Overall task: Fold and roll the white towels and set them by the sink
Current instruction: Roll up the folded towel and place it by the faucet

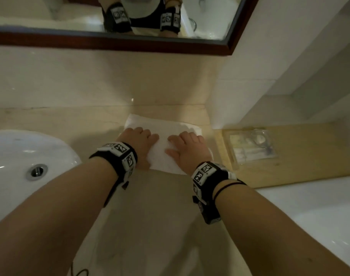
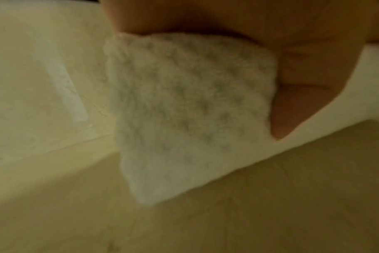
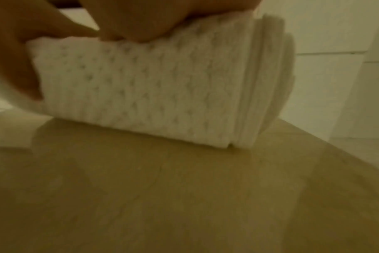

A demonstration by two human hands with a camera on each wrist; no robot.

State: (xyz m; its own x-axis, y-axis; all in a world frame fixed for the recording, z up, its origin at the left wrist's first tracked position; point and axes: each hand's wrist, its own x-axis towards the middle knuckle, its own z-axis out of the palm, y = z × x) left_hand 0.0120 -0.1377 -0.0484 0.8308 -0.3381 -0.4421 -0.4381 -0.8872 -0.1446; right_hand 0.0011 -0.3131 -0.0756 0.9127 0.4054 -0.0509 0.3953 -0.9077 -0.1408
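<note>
Both hands curled over white towel, left hand, right hand, beside sink

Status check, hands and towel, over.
Both hands, left and right, holding the towel on the counter beside the sink. Nothing in the way.

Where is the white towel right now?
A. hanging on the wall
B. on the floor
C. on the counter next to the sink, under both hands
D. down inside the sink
C: the white towel lies on the counter right of the sink, with the left hand and right hand on top of it.
</note>
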